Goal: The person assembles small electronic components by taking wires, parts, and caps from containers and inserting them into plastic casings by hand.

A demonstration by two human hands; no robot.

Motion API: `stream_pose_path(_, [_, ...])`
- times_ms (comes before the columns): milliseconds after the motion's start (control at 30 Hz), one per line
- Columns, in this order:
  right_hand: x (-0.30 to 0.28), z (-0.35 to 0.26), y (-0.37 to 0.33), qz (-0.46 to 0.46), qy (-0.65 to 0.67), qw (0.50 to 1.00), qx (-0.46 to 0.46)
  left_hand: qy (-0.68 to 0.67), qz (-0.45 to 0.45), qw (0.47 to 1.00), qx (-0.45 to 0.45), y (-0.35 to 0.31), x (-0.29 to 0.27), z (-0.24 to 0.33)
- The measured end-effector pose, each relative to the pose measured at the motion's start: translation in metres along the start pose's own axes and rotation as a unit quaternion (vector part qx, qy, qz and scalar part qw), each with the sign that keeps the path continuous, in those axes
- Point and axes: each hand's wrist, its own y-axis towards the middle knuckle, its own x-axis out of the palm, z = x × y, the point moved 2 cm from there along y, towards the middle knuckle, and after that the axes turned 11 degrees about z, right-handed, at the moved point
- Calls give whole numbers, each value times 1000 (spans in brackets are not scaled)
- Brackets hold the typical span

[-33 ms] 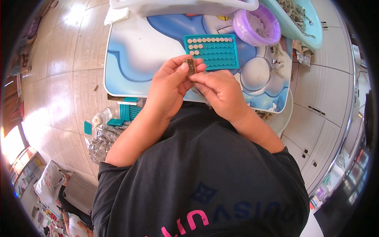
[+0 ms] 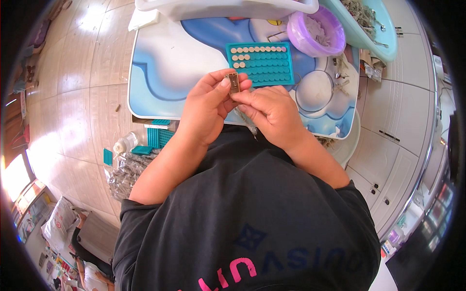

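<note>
Since the earlier frame, the right hand (image 2: 273,112) has been shifted only slightly. At upper centre, a small brown piece (image 2: 234,83) is pinched by the left hand (image 2: 205,102), long axis near vertical; its lower end is met from the right by drawn-together right fingers, their hold hidden.

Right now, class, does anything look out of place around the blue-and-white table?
Yes: a small, dark, elongated piece lies alone on the beige tiled floor left of the table, as if dropped.
</note>
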Motion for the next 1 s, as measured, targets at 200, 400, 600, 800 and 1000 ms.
stream_pose_path(200, [1, 15, 9, 56, -3, 998, -2, 8, -13, 1000, -8, 2, -12, -1])
stream_pose_path(400, [10, 19, 17, 20, -12, 999, -41, 18, 9, 1000, -9, 6, -19, -1])
stream_pose_path(600, [18, 50, 37, 107, -124, 983, -81, 13, 31, 999, -14, 10, -19, 2])
stream_pose_path(800, [22, 56, 38, 92, -150, 979, -98, 15, 39, 999, -24, 14, -21, 2])
stream_pose_path(1000, [23, 56, 40, 91, -163, 977, -105, 0, 41, 999, -31, 15, -19, 5])
